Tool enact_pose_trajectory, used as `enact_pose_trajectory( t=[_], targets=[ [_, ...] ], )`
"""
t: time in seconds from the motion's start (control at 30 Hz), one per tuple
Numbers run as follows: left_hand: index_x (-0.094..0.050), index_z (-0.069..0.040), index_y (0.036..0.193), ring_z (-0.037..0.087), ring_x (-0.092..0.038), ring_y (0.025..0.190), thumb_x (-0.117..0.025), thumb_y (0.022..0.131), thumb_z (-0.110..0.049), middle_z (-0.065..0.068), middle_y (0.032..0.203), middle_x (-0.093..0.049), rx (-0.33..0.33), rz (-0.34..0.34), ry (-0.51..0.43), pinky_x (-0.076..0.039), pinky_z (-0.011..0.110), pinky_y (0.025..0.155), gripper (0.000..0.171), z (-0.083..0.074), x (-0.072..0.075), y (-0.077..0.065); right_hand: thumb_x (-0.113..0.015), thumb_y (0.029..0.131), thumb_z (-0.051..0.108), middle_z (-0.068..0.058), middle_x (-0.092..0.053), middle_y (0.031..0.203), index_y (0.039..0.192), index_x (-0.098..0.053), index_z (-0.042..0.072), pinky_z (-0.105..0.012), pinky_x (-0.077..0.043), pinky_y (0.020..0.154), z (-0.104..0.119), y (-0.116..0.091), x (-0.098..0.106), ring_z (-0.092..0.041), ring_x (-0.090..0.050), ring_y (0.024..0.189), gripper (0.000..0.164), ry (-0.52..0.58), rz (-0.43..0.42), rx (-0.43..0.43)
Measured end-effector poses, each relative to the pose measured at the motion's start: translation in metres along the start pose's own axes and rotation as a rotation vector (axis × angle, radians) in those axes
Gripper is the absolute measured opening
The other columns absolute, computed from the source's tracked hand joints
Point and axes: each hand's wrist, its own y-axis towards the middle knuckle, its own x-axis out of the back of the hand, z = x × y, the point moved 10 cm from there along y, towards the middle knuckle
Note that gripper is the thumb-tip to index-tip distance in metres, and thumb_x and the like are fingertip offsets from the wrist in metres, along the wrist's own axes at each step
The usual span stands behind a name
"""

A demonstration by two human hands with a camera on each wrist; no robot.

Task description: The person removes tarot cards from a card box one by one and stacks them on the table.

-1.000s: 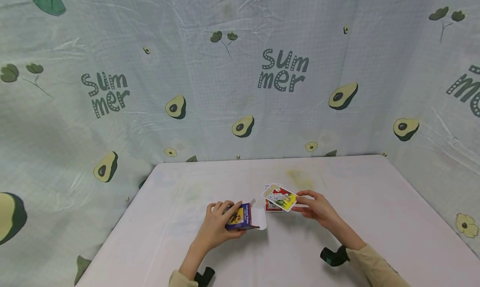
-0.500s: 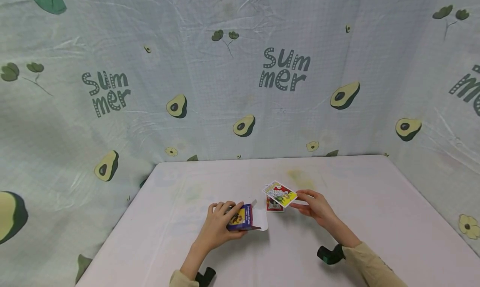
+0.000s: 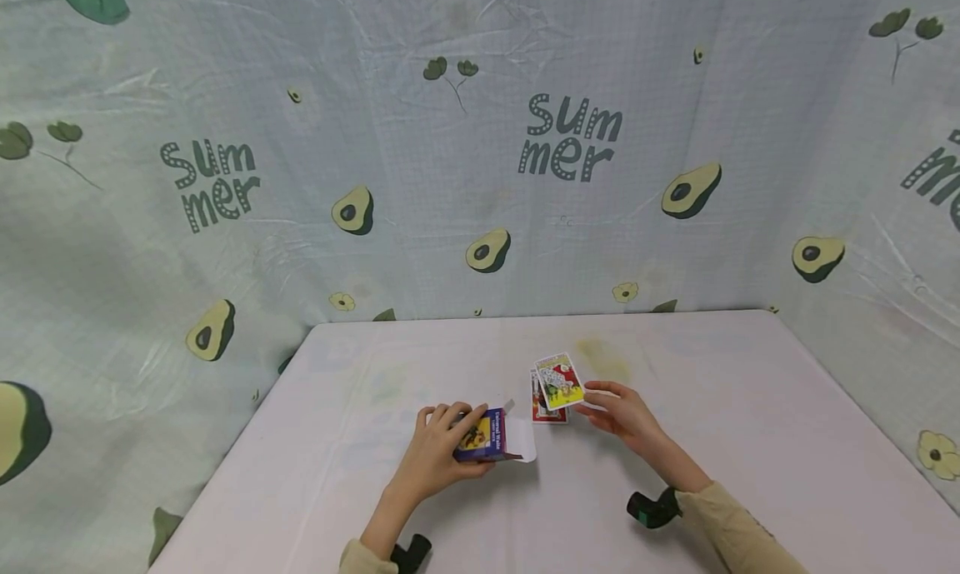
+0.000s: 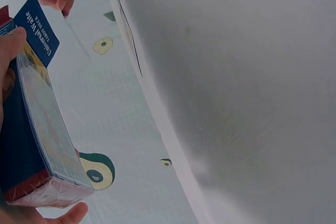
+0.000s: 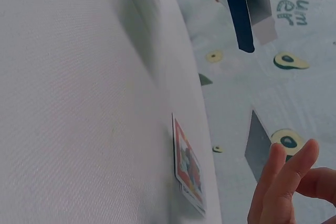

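Note:
My left hand [image 3: 433, 453] grips a blue tarot deck box [image 3: 480, 436] with a yellow picture. The box's flap [image 4: 42, 32] stands open toward the right, and lettering on it reads "Universal Waite Tarot Deck". My right hand [image 3: 624, 417] pinches a tarot card [image 3: 559, 379] by its edge; yellow and red show on its face. In the right wrist view that card [image 5: 256, 142] is held up off the table. Below and partly behind it, red-bordered cards [image 3: 545, 413] lie on the table, their number hard to tell.
A pale cloth covers the table [image 3: 390, 374], with a yellowish stain [image 3: 600, 357] near the back. Behind and at the sides hangs a curtain [image 3: 420, 157] printed with avocados and "summer". A dark wrist camera [image 3: 652, 509] sits at the right sleeve.
The right hand has drawn slightly left, and its card has turned more upright and shifted toward the back. The left hand and the box stay almost where they were.

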Motion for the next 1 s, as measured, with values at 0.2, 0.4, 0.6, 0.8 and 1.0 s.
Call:
enact_pose_trajectory(
  t=[0.2,0.4,0.6,0.8,1.0],
  targets=[
    [-0.05,-0.022,0.126,0.016,-0.047,0.091,-0.075,0.06,-0.051,-0.001,0.108,-0.052,0.003,0.014,-0.022,-0.037,0.044,0.083,0.076,-0.002,-0.002,0.0,-0.055,0.087,0.012,-0.014,-0.059,0.108,0.129,-0.037,-0.004,-0.017,-0.05,0.064,-0.003,0.003,-0.004,-0.013,-0.066,0.082,0.048,0.004,0.001,-0.009],
    [-0.05,-0.023,0.126,0.016,-0.047,0.091,-0.075,0.059,-0.053,-0.002,0.107,-0.052,-0.005,0.006,-0.008,-0.037,0.043,0.082,0.077,-0.002,-0.002,0.0,-0.054,0.087,0.008,-0.019,-0.057,0.11,0.128,-0.038,-0.006,-0.017,-0.05,0.064,-0.008,0.009,-0.01,-0.014,-0.066,0.082,0.046,0.02,0.026,-0.019],
    [-0.05,-0.023,0.126,0.016,-0.047,0.09,-0.075,0.06,-0.051,-0.001,0.107,-0.052,0.0,0.009,-0.021,-0.036,0.043,0.082,0.077,-0.002,0.0,0.0,-0.055,0.087,0.009,-0.023,-0.053,0.115,0.127,-0.039,-0.005,-0.018,-0.051,0.065,-0.015,0.016,-0.013,-0.012,-0.066,0.077,0.046,-0.009,0.025,-0.049],
    [-0.05,-0.022,0.126,0.015,-0.047,0.091,-0.075,0.059,-0.05,-0.002,0.107,-0.053,0.011,0.025,-0.038,-0.036,0.044,0.083,0.077,-0.001,0.0,-0.002,-0.053,0.087,0.005,-0.029,-0.049,0.119,0.127,-0.037,-0.009,-0.02,-0.052,0.067,-0.02,0.02,-0.016,-0.012,-0.066,0.075,0.045,-0.011,0.035,-0.048],
    [-0.05,-0.022,0.126,0.015,-0.047,0.091,-0.075,0.059,-0.05,-0.002,0.107,-0.052,0.007,0.022,-0.032,-0.036,0.044,0.083,0.077,-0.001,-0.001,-0.002,-0.051,0.087,0.002,-0.025,-0.054,0.111,0.126,-0.037,-0.011,-0.02,-0.052,0.065,-0.022,0.023,-0.015,-0.012,-0.065,0.074,0.043,0.015,0.041,-0.04]
  ],
)
